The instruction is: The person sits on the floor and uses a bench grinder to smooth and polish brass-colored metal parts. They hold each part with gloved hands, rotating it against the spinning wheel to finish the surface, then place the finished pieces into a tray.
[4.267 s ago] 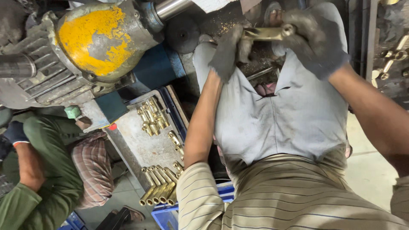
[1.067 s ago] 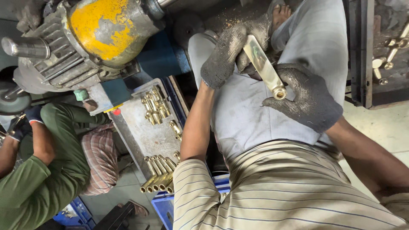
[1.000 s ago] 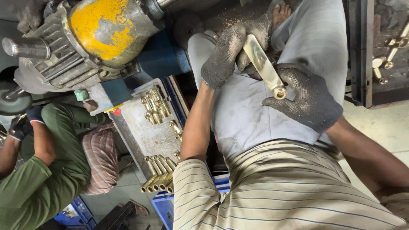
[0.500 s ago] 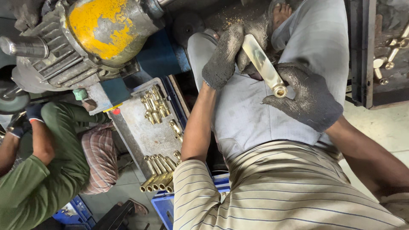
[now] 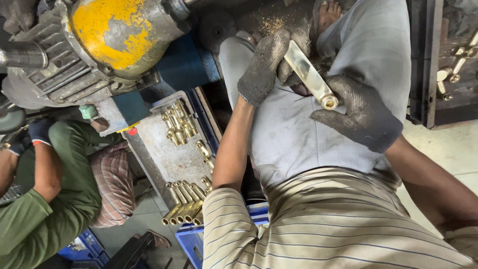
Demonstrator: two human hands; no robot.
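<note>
gripping a polished brass tube (image 5: 311, 75) from both ends, the left hand (image 5: 266, 62) in a grimy dark glove closes its fingers around the upper end while the right hand (image 5: 361, 117), gloved the same way, curls around the lower end near the open threaded mouth, so the tube slants across the person's lap over the grey cloth (image 5: 298, 139). to the left, a metal tray (image 5: 164, 154) holds more brass fittings (image 5: 185, 209) lying side by side, just below a motor with a worn yellow housing (image 5: 117, 32), and a co-worker in a green sleeve (image 5: 55, 209) sits beside it.
</note>
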